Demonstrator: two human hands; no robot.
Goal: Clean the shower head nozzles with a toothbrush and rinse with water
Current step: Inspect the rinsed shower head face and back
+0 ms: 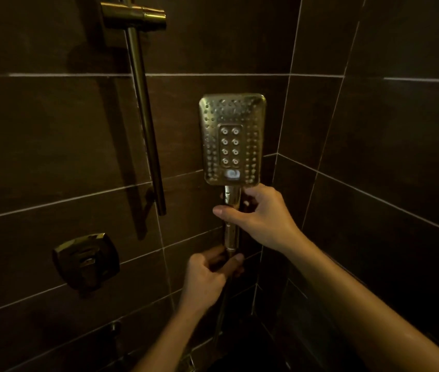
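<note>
Dark brown wall tiles (52, 124) fill the frame; a brass slide rail (143, 103) runs upper left. At centre, the rectangular brass shower head (231, 139) faces the camera, upright. The right hand (262, 218) wraps its handle; the left hand (209, 277) pinches the hose (222, 318) just below.

Open air lies left of the upright shower head (232, 139), up to the slide rail (146, 122) and wall valve (86, 260). To its right the tiled corner (280, 146) closes in tightly.
</note>
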